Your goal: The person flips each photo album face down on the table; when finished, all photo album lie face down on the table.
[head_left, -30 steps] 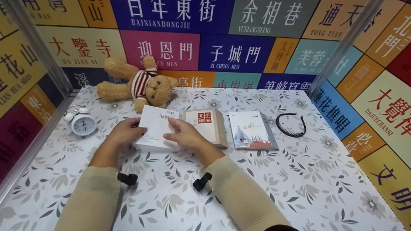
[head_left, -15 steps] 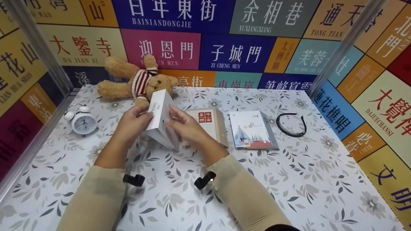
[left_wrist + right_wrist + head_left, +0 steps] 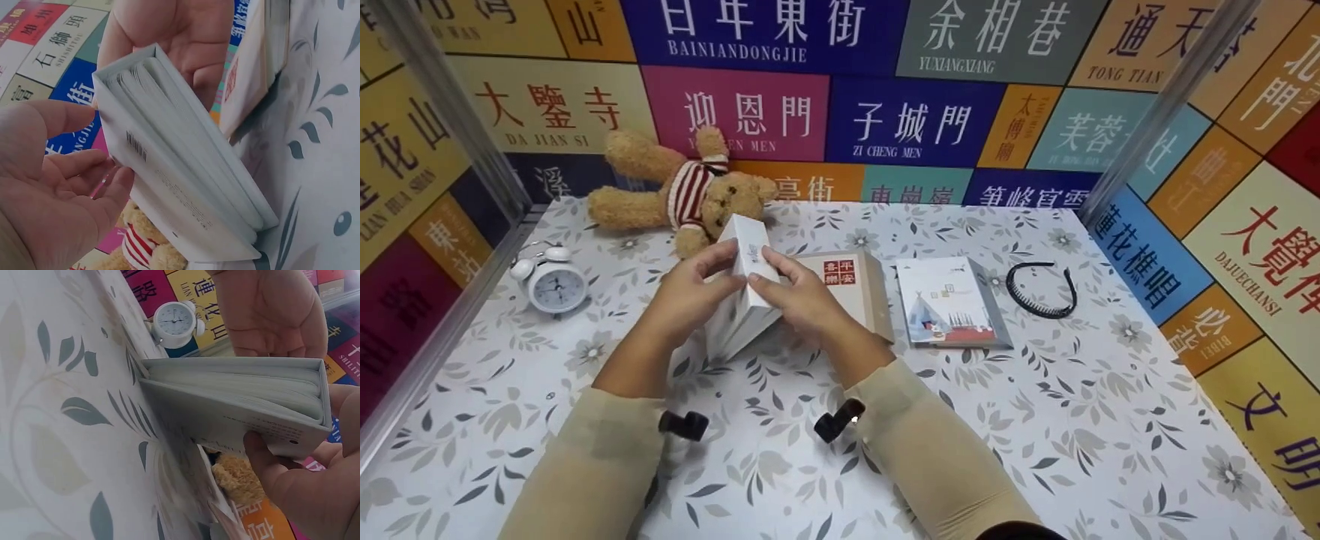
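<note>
A thick white hardcover book (image 3: 750, 262) stands tilted with its spine up and its lower end on the table, held between both hands. My left hand (image 3: 694, 289) holds its left cover near the spine, fingertips beside the barcode in the left wrist view. On the other side my right hand (image 3: 802, 292) grips the spine end, with the thumb (image 3: 260, 449) pressed on the printed cover. In the right wrist view the book's page edges (image 3: 236, 385) show, the covers slightly apart. Just to the right lies a tan book (image 3: 874, 300) with red characters.
A white book with a tent picture (image 3: 949, 304) and a black headband (image 3: 1041, 291) lie to the right. A teddy bear (image 3: 690, 196) lies at the back, and a white alarm clock (image 3: 553, 283) stands left. Printed panels (image 3: 915, 124) wall the table (image 3: 960, 435).
The white book has gone from lying flat, cover up, to standing spine up, then turned further. Both hands shifted with it, the left moving to the right.
</note>
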Demonstrator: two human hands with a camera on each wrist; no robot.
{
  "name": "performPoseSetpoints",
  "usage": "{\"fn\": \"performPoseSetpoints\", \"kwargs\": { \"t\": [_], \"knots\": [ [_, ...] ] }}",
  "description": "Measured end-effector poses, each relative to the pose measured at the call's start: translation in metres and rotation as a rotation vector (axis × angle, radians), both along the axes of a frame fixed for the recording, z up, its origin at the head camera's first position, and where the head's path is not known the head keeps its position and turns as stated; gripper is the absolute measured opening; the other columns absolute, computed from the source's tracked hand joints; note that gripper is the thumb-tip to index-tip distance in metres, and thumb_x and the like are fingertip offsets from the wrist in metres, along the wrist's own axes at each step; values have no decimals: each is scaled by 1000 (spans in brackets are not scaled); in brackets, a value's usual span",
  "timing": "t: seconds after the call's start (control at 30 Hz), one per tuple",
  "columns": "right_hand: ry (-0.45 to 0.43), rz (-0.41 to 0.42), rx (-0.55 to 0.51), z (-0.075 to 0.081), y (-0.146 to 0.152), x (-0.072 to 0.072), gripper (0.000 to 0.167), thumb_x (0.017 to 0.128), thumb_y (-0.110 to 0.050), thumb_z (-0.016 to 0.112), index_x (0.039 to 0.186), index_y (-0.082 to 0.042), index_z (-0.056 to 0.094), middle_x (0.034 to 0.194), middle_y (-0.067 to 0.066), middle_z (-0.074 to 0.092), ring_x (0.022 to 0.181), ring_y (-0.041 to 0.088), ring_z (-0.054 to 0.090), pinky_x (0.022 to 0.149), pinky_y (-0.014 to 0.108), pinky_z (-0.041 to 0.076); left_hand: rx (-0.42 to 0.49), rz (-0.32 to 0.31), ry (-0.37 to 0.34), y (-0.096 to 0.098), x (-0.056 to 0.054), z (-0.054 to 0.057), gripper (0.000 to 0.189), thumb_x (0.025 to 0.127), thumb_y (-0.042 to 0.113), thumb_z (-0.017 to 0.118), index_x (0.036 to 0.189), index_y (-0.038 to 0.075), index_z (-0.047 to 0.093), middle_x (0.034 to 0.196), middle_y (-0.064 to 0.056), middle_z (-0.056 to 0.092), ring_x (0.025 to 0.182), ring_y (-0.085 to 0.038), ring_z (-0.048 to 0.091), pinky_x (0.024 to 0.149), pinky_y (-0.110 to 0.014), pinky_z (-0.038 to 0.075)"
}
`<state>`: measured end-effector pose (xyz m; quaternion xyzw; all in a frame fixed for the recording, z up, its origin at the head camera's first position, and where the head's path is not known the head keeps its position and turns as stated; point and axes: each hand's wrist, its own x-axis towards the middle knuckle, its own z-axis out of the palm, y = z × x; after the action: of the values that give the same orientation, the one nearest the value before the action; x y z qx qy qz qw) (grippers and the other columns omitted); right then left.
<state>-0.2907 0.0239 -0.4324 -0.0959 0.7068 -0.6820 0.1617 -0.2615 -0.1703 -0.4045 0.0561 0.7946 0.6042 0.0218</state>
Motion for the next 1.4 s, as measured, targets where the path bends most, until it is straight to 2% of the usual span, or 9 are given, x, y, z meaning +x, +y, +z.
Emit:
{"fn": "performPoseSetpoints", "kwargs": {
  "t": [0.23,0.37,0.47,0.6,0.8,1.0,1.13,1.27,1.4],
  "knots": [
    [26,-35,17,0,-1,1,68,102,-31,76,163,-24,48,169,2,45,115,18,71,90,23,61,34,-54,-73,-9,-6,-9,68,105,25,66,166,9,40,170,-17,43,160,-33,37,131,-52,34],
    [51,-53,-15,3,-3,2,66,102,-23,75,162,-18,49,166,7,48,122,20,71,94,24,61,113,-77,-163,-17,-8,-15,74,107,33,63,170,15,31,175,-18,32,162,-37,33,132,-58,32],
    [65,-57,-38,5,-4,1,65,102,-18,73,162,-15,49,165,10,49,126,23,69,96,24,61,145,-88,-220,-22,-10,-18,75,107,37,62,172,23,27,175,-18,32,160,-39,36,127,-57,38],
    [51,-70,-59,5,-3,0,65,101,-14,75,161,-12,50,158,15,57,123,23,71,96,24,62,99,-114,-295,-28,-12,-25,78,108,43,61,173,24,23,175,-17,34,158,-40,40,127,-54,39],
    [36,-125,-50,8,4,-4,64,93,-10,82,153,-8,59,150,13,65,131,24,66,101,28,62,-80,-145,-379,-36,-17,-33,86,106,55,60,174,23,18,181,-8,19,163,-45,28,134,-60,26],
    [44,-83,-11,9,6,-6,64,95,-9,79,155,-6,56,159,13,59,140,26,62,106,30,60,-208,-130,-337,-42,-18,-38,86,103,61,62,171,21,29,177,-15,30,161,-41,34,129,-60,35],
    [53,-47,20,5,5,-6,63,96,-11,78,155,-3,55,159,15,58,137,28,66,108,32,60,-221,-105,-306,-45,-18,-40,86,102,59,65,170,19,31,176,-17,30,161,-41,34,130,-58,35],
    [87,-40,124,-1,4,-5,69,96,-27,82,156,-7,55,164,9,54,149,24,56,122,34,49,-251,-83,-324,-48,-18,-38,89,100,62,66,170,20,32,178,-15,27,162,-41,32,130,-61,33],
    [99,-15,197,-6,2,-3,80,94,-38,84,161,-10,49,170,6,45,159,22,42,130,33,38,-340,-42,-324,-54,-19,-36,90,98,64,67,169,19,34,178,-15,28,164,-41,29,132,-61,31]
  ]
}}
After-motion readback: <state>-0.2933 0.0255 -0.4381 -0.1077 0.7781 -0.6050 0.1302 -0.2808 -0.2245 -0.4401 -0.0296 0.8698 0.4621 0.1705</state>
